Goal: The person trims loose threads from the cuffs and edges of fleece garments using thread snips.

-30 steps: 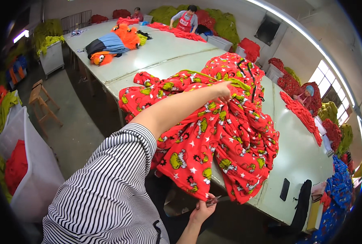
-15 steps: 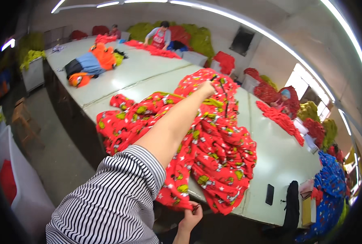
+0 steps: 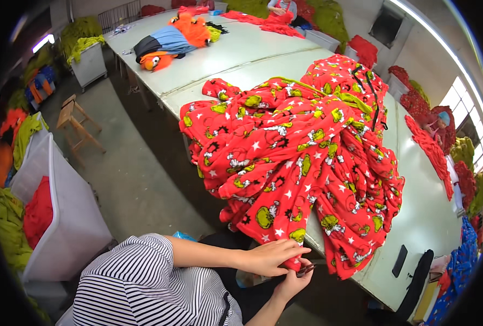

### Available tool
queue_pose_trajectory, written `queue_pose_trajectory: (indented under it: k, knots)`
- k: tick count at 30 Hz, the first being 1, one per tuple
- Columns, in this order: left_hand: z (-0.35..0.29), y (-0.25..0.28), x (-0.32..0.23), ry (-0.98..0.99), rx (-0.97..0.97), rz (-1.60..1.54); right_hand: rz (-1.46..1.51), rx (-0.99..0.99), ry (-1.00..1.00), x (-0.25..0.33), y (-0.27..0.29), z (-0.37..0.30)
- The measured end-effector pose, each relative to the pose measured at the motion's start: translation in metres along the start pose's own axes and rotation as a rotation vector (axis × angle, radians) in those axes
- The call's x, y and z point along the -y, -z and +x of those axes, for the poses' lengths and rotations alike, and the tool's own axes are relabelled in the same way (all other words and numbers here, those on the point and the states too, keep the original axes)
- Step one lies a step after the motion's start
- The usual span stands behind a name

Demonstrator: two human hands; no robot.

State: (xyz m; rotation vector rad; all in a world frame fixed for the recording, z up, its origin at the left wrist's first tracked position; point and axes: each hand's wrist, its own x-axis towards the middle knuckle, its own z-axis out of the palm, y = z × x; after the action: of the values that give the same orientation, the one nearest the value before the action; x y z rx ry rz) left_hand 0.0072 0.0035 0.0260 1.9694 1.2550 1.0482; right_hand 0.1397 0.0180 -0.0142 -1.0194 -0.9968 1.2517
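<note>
A red fleece garment (image 3: 285,146) with white stars and a green and white print lies bunched over the near edge of the table. A black zip (image 3: 373,95) shows on its far part. My left hand (image 3: 271,257) is closed on the narrow lower end of the garment, fingers pointing right. Just below and touching that end, my right hand (image 3: 291,284) is closed around a small dark tool (image 3: 305,268) that looks like thread snips. The tool's tips are partly hidden by my fingers and the cloth.
The pale table (image 3: 236,65) holds an orange and blue costume (image 3: 173,43), a dark phone (image 3: 399,261) and a black roll (image 3: 418,280). White bins (image 3: 70,217) and a wooden stool (image 3: 76,122) stand left. Co-workers (image 3: 282,8) handle red cloth farther off.
My left hand has come back from the zip at the far part of the garment to its near end, beside my right hand. The view has shifted left and downward.
</note>
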Motion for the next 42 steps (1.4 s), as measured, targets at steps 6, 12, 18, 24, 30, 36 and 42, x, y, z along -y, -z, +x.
queue_pose_trajectory:
  k: [6,12,18,24,30,36,42]
  knots:
    - [-0.019,-0.013,-0.006,0.086,0.094,0.161,-0.161,0.111,0.036,0.013,0.006,-0.017]
    - [-0.005,-0.007,0.008,0.164,-0.131,-0.084,-0.297,0.058,0.353,0.019,-0.008,-0.009]
    - [0.002,0.041,0.008,0.512,-0.093,-0.769,0.035,0.261,-0.118,0.008,0.009,0.019]
    - [-0.004,0.039,0.015,0.677,0.019,-0.803,0.419,0.249,-0.223,0.002,0.023,0.016]
    - [-0.014,0.03,0.013,0.71,0.034,-0.823,-0.123,0.181,0.308,-0.001,0.022,0.009]
    - [-0.02,0.024,0.019,0.731,0.02,-0.921,-0.353,0.253,0.419,0.029,-0.002,-0.013]
    - [-0.019,0.023,0.02,0.678,0.012,-0.926,-0.02,0.257,0.134,0.022,0.007,-0.014]
